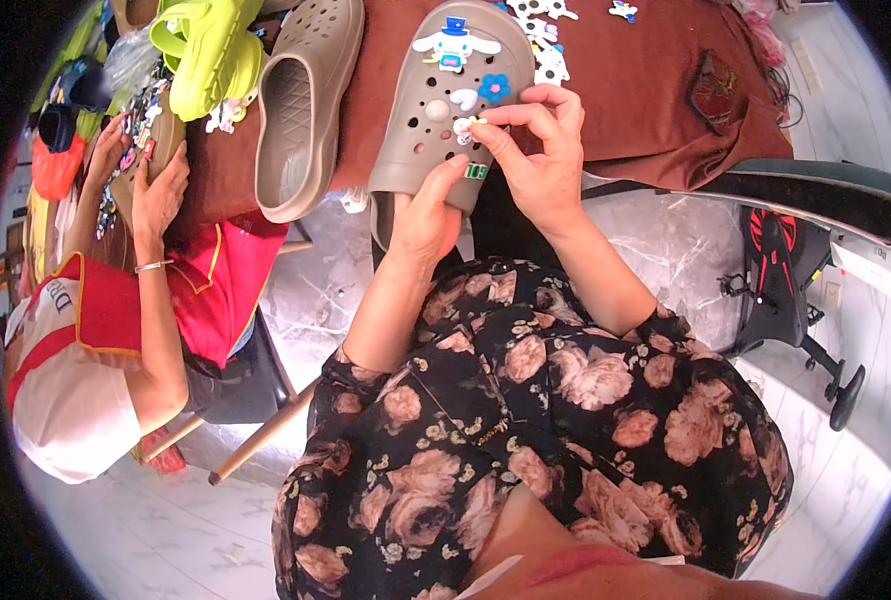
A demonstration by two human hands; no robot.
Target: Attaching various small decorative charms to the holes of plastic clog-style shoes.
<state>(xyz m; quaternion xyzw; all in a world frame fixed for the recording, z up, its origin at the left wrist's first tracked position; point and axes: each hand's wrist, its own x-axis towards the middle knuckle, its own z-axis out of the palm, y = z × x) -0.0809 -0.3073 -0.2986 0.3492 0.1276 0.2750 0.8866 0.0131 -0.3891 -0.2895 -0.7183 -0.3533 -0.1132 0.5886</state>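
Observation:
My left hand [428, 215] grips the heel end of a taupe foam clog [436, 100], holding it up over the edge of the brown-covered table [656, 80]. My right hand [538, 150] pinches a small white charm [464, 127] against the clog's perforated top. On the clog sit a white cartoon dog charm with a blue hat [454, 45], a blue flower charm [494, 88] and a small green charm [477, 171] at its side.
A second taupe clog [301, 110] lies on the table to the left, beside lime-green clogs [209, 55]. Loose charms [546, 40] lie behind. A co-worker in red and white [136, 290] sits at left, hands [151, 180] on a clog. A black wheeled chair [796, 290] stands at right.

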